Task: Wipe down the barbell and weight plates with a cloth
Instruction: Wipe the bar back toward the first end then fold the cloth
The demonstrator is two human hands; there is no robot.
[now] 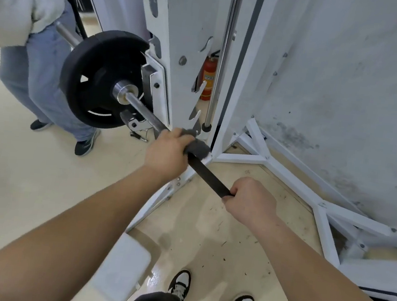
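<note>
Left hand (167, 153) gripping fuzzy grey cloth (196, 145) round dark barbell (208, 176), right hand (248, 201) clasping shaft

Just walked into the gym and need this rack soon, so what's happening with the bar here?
A person is wiping the barbell at the white rack. Their left hand grips a grey cloth wrapped around the bar, while the right hand holds the bare bar closer to them. A black weight plate sits near the far end, untouched. A second person stands beside the plate.
</note>
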